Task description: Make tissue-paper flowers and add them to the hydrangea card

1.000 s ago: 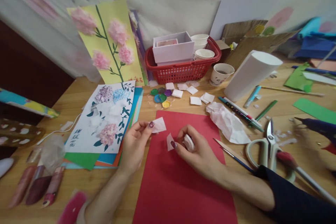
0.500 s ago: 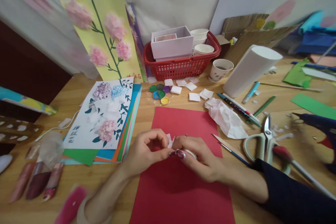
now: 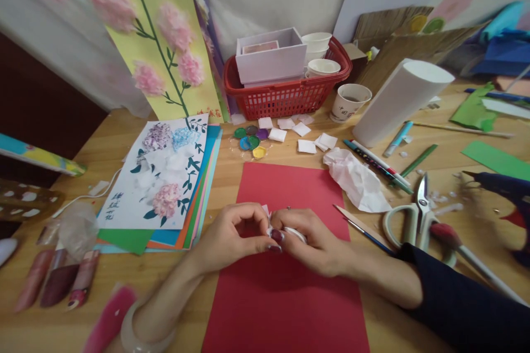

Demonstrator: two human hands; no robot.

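My left hand and my right hand meet above a red sheet. The thumb and finger of my left hand pinch a small piece of white paper, whose tip shows between the hands. My right hand curls round a white thing, mostly hidden by its fingers, and its thumb touches the left fingertips. Beyond the sheet lie folded white paper squares. Crumpled white paper rests by the sheet's upper right corner.
At the left a flower picture lies on coloured sheets. A red basket, a paper cup and a white roll stand at the back. Scissors, a brush and a glue gun lie at the right.
The camera view has shifted slightly. My right thumb has moved a little left against the left fingertips, and less of the white paper tip shows between the hands.
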